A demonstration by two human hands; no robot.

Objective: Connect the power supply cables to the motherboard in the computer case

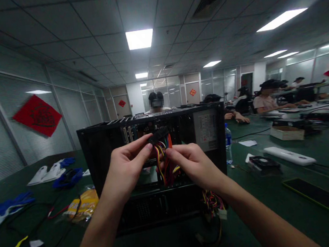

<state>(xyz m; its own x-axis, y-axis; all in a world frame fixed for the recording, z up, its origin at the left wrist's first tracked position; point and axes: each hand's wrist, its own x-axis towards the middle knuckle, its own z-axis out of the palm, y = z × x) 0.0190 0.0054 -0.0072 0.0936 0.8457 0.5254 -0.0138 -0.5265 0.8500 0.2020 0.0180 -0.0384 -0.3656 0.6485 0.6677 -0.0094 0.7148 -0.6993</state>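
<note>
A black power connector (160, 135) with a bundle of coloured wires (167, 166) is held up in front of an open black computer case (96, 147). My left hand (129, 161) pinches the connector's left end between thumb and fingers. Closed around the wires just below the connector is my right hand (189, 160). Inside the case, the power supply (206, 128) with its printed label sits at the upper right, and part of the circuit board shows behind the wires. More loose cables (214, 205) hang out at the case's lower right.
Gloves (51, 172), a blue tray (67, 178) and a yellow plastic packet (83, 204) lie left. A water bottle (228, 144), a boxy black part (264, 163), a white power strip (290, 156) and a cardboard box (287, 131) are right. Several people sit at tables beyond.
</note>
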